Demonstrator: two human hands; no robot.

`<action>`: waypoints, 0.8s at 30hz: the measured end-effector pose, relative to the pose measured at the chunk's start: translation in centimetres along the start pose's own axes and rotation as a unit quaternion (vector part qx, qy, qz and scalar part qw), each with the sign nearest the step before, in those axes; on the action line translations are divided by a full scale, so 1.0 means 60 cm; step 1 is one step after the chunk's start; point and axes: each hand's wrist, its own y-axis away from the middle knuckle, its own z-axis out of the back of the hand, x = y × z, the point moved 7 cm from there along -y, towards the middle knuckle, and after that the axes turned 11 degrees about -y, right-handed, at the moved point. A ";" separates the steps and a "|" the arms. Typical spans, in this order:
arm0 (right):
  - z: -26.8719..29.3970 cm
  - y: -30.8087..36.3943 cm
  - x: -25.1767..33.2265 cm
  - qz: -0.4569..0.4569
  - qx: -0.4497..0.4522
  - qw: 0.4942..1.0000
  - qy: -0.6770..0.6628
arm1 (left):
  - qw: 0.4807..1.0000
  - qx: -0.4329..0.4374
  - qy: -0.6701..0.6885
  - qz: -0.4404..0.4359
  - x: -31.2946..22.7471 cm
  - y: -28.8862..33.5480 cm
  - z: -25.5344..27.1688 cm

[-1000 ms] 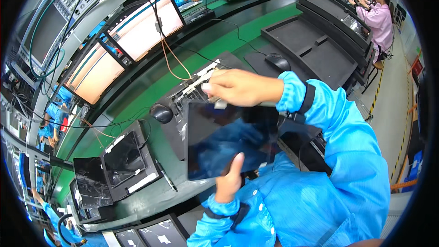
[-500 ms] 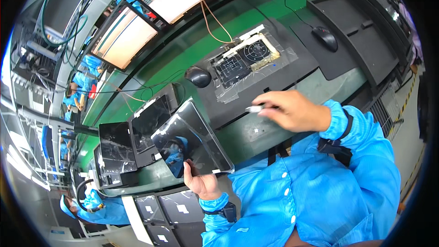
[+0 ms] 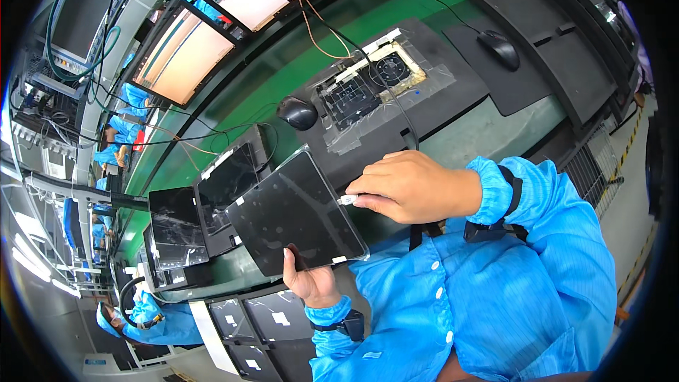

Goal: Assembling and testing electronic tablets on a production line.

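Note:
A black tablet with a glossy, smudged screen is held tilted above the near edge of the bench. My left hand grips its lower edge, thumb on the screen side and the other fingers hidden behind. Between the thumb and fingertips of my right hand is a small white cable plug. It meets the tablet's right edge; whether it sits in a port cannot be made out. A black cable hangs from above and passes behind my right hand.
A black fixture is taped to a dark mat, between two mice. More tablets lie at the left. Monitors stand behind, and black trays at the right. Another person works at the lower left.
My right hand has moved left, bringing the plug to the tablet's right edge. The tablet has turned its screen more toward me. A black cable now crosses the fixture.

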 end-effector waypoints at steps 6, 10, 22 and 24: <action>0.014 -0.003 -0.004 0.033 0.081 0.994 0.071 | 0.998 0.040 -0.044 0.019 0.024 -0.001 -0.044; 0.088 0.018 0.025 0.156 -0.203 0.946 0.198 | 0.999 0.045 -0.011 -0.026 0.055 -0.028 -0.083; 0.254 0.110 -0.235 -0.335 -0.271 0.768 -0.473 | 0.641 0.317 -0.696 0.068 0.124 -0.103 -0.244; 0.263 0.120 -0.256 -0.366 -0.276 0.758 -0.464 | 0.604 0.213 -0.752 -0.155 0.075 -0.142 -0.263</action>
